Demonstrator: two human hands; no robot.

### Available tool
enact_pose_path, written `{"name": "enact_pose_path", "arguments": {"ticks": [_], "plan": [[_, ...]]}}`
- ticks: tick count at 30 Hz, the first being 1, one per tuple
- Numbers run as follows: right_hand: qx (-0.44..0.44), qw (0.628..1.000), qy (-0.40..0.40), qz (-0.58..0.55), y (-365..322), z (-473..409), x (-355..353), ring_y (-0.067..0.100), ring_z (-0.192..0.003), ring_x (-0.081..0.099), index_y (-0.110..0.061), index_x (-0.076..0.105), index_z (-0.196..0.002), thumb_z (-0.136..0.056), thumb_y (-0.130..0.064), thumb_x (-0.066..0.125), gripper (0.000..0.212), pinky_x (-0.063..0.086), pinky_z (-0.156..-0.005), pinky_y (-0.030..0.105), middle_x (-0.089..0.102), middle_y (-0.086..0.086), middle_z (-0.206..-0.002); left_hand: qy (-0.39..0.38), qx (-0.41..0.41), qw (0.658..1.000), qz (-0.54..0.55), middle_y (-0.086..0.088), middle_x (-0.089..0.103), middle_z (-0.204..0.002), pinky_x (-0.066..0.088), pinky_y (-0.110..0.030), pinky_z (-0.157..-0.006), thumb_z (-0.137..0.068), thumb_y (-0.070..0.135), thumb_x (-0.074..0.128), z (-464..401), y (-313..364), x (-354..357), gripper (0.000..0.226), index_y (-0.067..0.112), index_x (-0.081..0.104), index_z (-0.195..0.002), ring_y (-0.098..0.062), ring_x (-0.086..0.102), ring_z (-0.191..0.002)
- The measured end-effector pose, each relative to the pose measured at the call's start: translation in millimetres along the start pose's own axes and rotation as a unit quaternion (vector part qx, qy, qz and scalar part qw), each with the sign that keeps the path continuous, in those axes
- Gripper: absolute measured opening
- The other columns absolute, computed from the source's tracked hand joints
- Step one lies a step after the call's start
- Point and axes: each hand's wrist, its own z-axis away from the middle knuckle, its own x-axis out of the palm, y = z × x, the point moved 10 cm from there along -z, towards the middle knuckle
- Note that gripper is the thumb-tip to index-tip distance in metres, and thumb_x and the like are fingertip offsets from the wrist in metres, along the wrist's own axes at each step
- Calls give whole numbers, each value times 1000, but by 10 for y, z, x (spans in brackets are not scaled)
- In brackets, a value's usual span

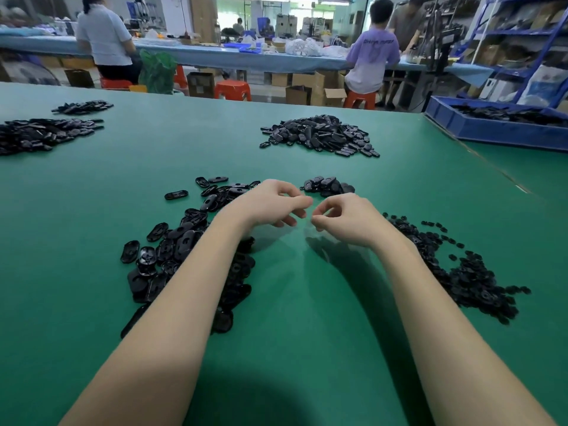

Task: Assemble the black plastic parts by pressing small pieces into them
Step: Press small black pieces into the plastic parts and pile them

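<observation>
The larger black plastic parts (184, 250) lie in a loose heap on the green table (292, 318) toward its near left area, partly under the left forearm; each is an oval shell with a cut-out. The small pieces (461, 272) form a second, flatter heap toward the near right area, beside the right forearm. Both hands hover above the bare mat between these heaps, fingertips almost touching each other. The left hand (270, 202) has its fingers loosely curled, thumb close to the forefinger; no part is visible in it. The right hand (344, 218) has thumb and forefinger drawn into a ring with the other fingers curled under; whether anything is pinched there cannot be determined. Just beyond the hands lies a small cluster of black ovals (329, 186). Farther toward the far edge sits a larger mound (319, 135), and two more piles (46, 133) lie at the far left. A blue bin (491, 130) holding black parts rests at the far right corner.
</observation>
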Motion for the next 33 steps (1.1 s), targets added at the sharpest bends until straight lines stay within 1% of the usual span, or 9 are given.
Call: {"name": "enact_pose_path", "arguments": {"ticks": [2,5,11,14,16,18,27,31,33], "plan": [[-21,997,-71,19,-164,43,105,6,-60,67,-33,71,-92,-93,-36,66,6,49,-62,22,78,-10,-87,10,-3,999,-37,10,78,-87,51,-25,-69,-93,42,66,26,-1,-156,17,25,69,-94,-10,73,-78],[-48,986,-150,51,-381,124,287,5,-59,69,-30,71,-99,-94,-35,67,8,45,-66,23,78,-13,-87,42,-8,996,-78,11,77,-85,48,-24,-66,-94,41,64,70,-15,-391,17,25,69,-96,-8,71,-73],[-72,979,-172,79,-520,154,452,4,-68,67,-32,71,-102,-94,-38,67,11,53,-84,26,80,-3,-91,3,-79,944,-320,7,73,-82,53,-30,-83,-88,34,71,197,-125,-614,12,23,70,-88,-15,64,-75],[-65,979,-179,75,-483,145,440,2,-65,66,-31,71,-102,-95,-38,67,11,52,-77,25,79,-4,-91,-14,-118,918,-378,6,71,-82,48,-26,-74,-81,37,79,256,-163,-638,21,20,72,-91,-17,62,-78],[-60,980,-178,64,-450,148,419,3,-64,68,-28,71,-103,-95,-35,67,12,48,-67,24,79,-7,-93,-21,-134,908,-397,4,74,-90,53,-28,-82,-74,40,84,268,-193,-632,26,21,73,-89,-19,66,-87],[-53,982,-176,54,-420,146,401,7,-66,70,-26,71,-105,-96,-34,66,13,47,-64,23,78,-9,-94,-24,-144,901,-408,4,74,-90,54,-32,-86,-69,42,87,266,-228,-623,26,24,73,-84,-18,67,-91],[-42,982,-181,26,-345,135,379,9,-67,71,-24,70,-107,-97,-34,65,14,47,-59,18,78,-7,-96,-21,-128,916,-380,10,72,-76,48,-26,-68,-68,33,86,241,-252,-607,12,30,76,-74,-10,65,-75],[-30,981,-189,10,-298,138,370,10,-69,71,-22,70,-109,-98,-32,65,15,48,-59,19,77,-6,-97,-20,-99,943,-317,9,66,-68,43,-23,-62,-77,24,81,266,-146,-626,7,26,75,-79,-12,57,-64],[-28,981,-191,9,-279,143,359,11,-70,71,-22,70,-110,-99,-31,65,16,48,-60,21,77,-4,-98,-17,-80,964,-254,0,65,-77,43,-22,-61,-81,20,78,280,-78,-624,6,24,74,-82,-16,52,-65]]}}
